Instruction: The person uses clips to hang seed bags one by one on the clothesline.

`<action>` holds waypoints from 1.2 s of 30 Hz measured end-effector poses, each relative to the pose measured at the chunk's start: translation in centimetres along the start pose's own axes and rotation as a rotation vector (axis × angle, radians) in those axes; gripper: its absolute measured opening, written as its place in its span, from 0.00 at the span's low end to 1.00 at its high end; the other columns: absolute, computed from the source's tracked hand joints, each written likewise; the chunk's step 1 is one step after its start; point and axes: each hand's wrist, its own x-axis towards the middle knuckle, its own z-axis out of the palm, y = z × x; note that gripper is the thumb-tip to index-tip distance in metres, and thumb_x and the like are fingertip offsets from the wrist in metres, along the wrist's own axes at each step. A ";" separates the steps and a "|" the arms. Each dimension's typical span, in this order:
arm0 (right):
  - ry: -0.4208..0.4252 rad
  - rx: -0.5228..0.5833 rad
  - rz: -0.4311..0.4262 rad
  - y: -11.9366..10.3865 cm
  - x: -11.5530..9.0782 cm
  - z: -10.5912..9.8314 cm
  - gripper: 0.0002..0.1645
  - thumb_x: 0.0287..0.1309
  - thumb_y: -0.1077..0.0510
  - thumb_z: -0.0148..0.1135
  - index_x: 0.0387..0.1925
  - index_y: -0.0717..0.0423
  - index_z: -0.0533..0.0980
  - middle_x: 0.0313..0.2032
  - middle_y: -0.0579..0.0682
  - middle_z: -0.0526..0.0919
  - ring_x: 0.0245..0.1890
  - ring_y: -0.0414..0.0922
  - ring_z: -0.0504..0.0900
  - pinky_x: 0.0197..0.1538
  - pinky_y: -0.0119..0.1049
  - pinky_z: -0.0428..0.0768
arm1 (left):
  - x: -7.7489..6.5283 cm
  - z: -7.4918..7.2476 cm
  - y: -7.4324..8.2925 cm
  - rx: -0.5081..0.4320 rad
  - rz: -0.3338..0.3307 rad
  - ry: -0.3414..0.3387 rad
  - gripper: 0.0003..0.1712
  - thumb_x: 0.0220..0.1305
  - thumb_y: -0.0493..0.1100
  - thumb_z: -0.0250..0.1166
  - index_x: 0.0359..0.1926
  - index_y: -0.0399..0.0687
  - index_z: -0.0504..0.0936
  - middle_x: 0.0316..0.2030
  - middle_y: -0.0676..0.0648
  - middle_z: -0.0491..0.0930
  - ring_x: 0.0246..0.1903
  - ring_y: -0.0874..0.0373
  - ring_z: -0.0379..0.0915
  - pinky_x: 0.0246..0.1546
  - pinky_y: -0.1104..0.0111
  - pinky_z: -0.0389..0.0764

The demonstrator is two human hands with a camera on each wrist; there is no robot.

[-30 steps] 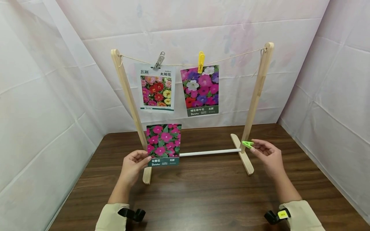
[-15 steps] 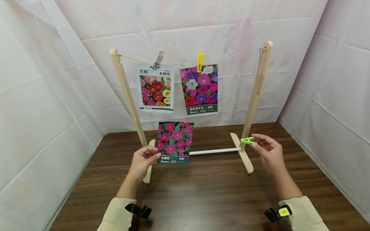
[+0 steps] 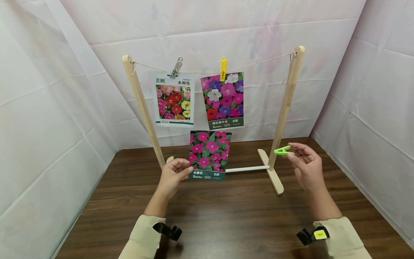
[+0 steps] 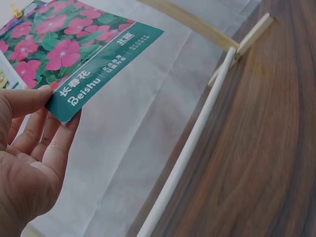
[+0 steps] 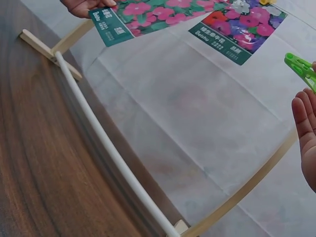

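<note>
My left hand (image 3: 173, 177) pinches the lower left corner of a seed packet with pink flowers (image 3: 210, 153), thumb in front. The packet is upright in the air, below the two hanging ones. At the right, my right hand (image 3: 307, 165) pinches a green clothespin (image 3: 283, 150) by its handle ends, its nose pointing left. On a string (image 3: 258, 66) hang a white seed packet (image 3: 174, 102) under a grey clothespin (image 3: 176, 67) and a purple-flower seed packet (image 3: 223, 99) under a yellow clothespin (image 3: 223, 68). In the right wrist view the right hand (image 5: 307, 133) shows only partly.
The string runs between two wooden posts (image 3: 286, 104) (image 3: 143, 111), joined low down by a white rod (image 3: 247, 169). The right post stands on a wooden foot (image 3: 275, 181) on the dark wooden table (image 3: 233, 219). Pale cloth (image 3: 207, 32) surrounds the table behind and at the sides.
My left hand has carried the pink-flower seed packet rightward and slightly up. My right hand has risen a little with the green clothespin, whose jaws now look wider apart.
</note>
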 end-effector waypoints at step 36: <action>-0.053 0.103 -0.072 -3.6 5.9 1.7 0.17 0.51 0.89 0.49 0.44 0.84 0.72 0.38 0.65 0.81 0.37 0.51 0.81 0.42 0.35 0.83 | 4.8 8.1 1.6 -0.011 0.045 -0.047 0.08 0.57 0.30 0.70 0.34 0.47 0.83 0.33 0.47 0.82 0.28 0.63 0.76 0.26 0.72 0.80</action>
